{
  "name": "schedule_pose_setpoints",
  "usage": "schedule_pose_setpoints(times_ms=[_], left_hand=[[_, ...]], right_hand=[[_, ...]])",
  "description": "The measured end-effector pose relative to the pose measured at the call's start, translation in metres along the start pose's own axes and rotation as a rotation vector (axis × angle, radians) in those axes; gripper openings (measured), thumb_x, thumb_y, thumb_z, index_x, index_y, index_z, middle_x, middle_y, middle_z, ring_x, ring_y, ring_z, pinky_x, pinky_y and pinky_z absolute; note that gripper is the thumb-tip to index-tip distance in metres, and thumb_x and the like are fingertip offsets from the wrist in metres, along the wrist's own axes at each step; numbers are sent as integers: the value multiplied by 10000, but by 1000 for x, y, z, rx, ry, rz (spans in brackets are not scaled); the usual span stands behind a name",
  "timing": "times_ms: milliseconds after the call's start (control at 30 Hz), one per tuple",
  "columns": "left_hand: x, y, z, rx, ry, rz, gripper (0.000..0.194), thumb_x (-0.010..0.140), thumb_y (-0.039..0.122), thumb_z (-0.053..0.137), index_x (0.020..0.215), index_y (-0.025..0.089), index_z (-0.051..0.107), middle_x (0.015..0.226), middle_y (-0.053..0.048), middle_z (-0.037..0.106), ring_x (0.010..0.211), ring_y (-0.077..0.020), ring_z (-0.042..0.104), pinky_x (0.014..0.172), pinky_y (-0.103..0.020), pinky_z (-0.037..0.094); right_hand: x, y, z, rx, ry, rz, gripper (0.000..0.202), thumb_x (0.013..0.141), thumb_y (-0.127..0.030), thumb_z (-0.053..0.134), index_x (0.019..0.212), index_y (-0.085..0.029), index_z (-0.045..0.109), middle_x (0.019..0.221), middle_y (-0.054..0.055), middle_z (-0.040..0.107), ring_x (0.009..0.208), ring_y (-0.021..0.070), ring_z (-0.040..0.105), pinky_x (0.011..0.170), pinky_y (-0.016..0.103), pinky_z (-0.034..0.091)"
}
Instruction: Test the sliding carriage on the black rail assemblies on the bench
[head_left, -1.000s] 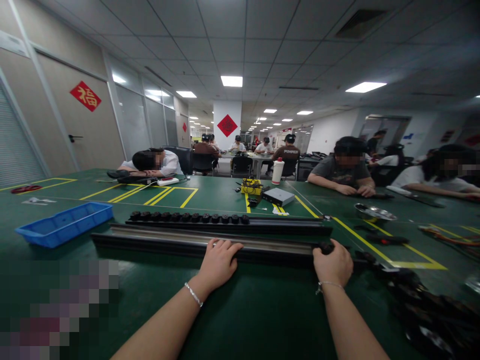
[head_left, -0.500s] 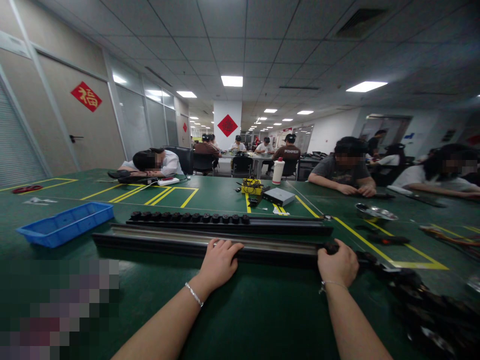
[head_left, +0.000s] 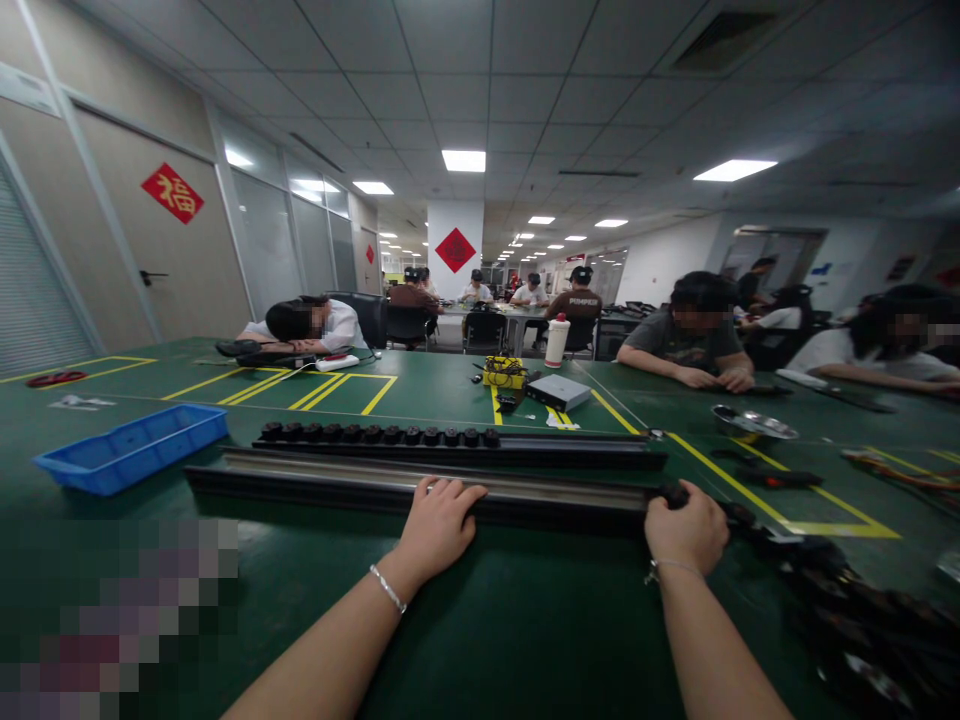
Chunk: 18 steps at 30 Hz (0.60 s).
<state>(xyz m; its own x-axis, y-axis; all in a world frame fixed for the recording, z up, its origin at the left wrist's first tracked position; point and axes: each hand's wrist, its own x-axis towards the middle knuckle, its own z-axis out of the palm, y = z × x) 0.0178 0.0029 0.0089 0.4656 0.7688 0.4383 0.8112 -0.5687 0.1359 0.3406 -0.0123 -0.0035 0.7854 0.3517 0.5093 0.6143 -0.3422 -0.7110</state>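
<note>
A long black rail (head_left: 315, 483) with a metallic inner channel lies across the green table. My left hand (head_left: 442, 520) grips the rail near its middle, fingers over the top edge. At the rail's right end, my right hand (head_left: 686, 527) is closed on a small black part (head_left: 673, 494). Just behind lies a second black rail (head_left: 577, 450), with a row of several round black pieces (head_left: 373, 434) along its left half. To the right of my right hand, a pile of black parts (head_left: 840, 590) runs toward the lower right corner.
A blue tray (head_left: 127, 450) sits at the left. Farther back are a grey box (head_left: 559, 392), a yellow object with wires (head_left: 504, 372) and a white bottle (head_left: 556, 341). A metal bowl (head_left: 754, 423) stands at the right. People lean on the table's far side.
My right hand has shifted slightly right with the small black part, to the rail's end. My left hand and both rails look unmoved.
</note>
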Motion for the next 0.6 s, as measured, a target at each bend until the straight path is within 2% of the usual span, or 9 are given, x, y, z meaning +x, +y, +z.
schedule_pose_setpoints(times_ms=[267, 600], left_hand=[[0, -1, 1, 2, 7, 3, 395, 793, 199, 490, 1169, 315, 523, 994, -4, 607, 989, -194, 513, 996, -417, 238], [0, -1, 3, 21, 10, 7, 401, 779, 204, 507, 1163, 319, 523, 993, -2, 605, 989, -195, 515, 996, -414, 238]], right_hand=[[7, 9, 3, -5, 6, 2, 438, 703, -266, 480, 1104, -130, 592, 1103, 169, 554, 1069, 318, 465, 906, 444, 360], [7, 10, 2, 17, 13, 12, 395, 696, -278, 497, 1055, -156, 605, 1054, 149, 549, 993, 308, 478, 862, 455, 380]])
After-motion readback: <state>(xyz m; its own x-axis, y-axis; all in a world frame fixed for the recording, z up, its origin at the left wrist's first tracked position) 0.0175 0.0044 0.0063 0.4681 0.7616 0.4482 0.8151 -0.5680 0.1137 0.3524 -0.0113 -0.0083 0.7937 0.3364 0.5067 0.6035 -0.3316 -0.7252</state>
